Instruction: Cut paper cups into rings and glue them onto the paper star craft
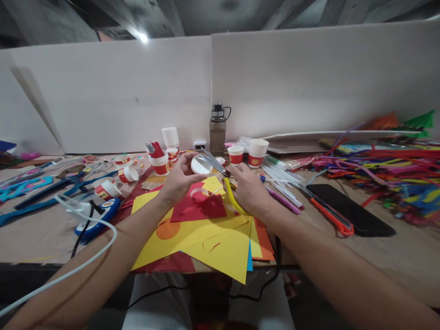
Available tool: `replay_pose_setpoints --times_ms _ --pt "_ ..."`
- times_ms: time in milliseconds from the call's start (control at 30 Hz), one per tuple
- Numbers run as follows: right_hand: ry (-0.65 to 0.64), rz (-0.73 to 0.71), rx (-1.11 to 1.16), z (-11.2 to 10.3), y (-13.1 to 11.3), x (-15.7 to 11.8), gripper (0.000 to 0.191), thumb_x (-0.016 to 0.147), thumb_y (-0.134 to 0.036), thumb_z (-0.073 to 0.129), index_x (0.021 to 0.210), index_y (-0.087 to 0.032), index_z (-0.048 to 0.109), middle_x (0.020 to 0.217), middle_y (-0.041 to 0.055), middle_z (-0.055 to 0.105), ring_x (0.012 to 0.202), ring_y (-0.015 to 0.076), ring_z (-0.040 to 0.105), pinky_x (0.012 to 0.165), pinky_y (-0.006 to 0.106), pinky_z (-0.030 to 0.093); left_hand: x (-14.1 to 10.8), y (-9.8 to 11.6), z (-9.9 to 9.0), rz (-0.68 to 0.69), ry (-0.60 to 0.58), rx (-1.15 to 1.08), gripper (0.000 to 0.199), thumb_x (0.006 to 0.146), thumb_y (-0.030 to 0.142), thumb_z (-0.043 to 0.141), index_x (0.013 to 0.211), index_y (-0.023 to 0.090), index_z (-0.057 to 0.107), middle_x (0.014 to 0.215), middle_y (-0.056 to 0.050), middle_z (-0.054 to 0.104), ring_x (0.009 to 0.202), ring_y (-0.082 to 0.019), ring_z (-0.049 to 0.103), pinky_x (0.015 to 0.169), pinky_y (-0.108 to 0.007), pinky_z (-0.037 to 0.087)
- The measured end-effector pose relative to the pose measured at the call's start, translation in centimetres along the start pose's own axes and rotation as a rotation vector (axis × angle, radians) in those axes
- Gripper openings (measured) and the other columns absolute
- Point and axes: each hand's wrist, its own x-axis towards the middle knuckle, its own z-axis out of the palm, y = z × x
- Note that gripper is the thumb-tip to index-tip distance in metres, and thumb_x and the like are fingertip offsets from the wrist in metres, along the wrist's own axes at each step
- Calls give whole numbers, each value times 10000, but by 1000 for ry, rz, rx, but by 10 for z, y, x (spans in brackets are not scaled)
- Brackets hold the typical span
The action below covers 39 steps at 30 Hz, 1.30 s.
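My left hand (pixel 183 174) is closed on a white paper cup piece (pixel 201 165), its round face turned up toward me. In my right hand (pixel 245 188) is a pair of scissors (pixel 213 162) with yellow handles; the metal blades point left, over the edge of the cup piece. Whether the blades touch it I cannot tell. Beneath both hands lies a red paper sheet (pixel 185 208) with a curled strip (pixel 199 195) on it. Yellow paper sheets (pixel 220 252) spread out under the red one, and an orange paper circle (pixel 168 230) rests on them.
Paper cups (pixel 259 151) and a water bottle (pixel 217 130) stand at the back. To the right are a box cutter (pixel 332 215), a black phone (pixel 350 208) and colourful pipe cleaners (pixel 381 169). At left lie a blue power strip (pixel 99 224), a white cable (pixel 110 245) and tipped cups (pixel 128 174).
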Motion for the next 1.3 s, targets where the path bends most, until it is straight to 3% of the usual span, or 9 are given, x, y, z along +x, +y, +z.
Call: replay_pose_setpoints --times_ms 400,667,1300 --pt "-19 -14 6 -2 1 1 303 872 -354 528 1119 -187 585 992 94 544 832 207 567 713 300 430 0 5 -3 -89 -30 -48 577 572 97 825 1079 182 564 1041 -40 657 951 -151 622 857 -265 477" --pt "10 -35 45 0 1 1 437 868 -431 529 1232 -189 525 1032 108 471 834 214 547 706 313 450 0 5 -2 -81 -56 -16 591 585 110 820 1103 185 547 1058 -44 653 960 -159 620 858 -275 477" --pt "2 -47 6 -1 4 1 308 881 -360 525 1136 -194 572 1016 93 518 826 195 554 694 294 436 1 3 -5 -46 -72 33 601 584 132 828 1112 194 548 1146 -63 628 1027 -179 612 908 -298 473"
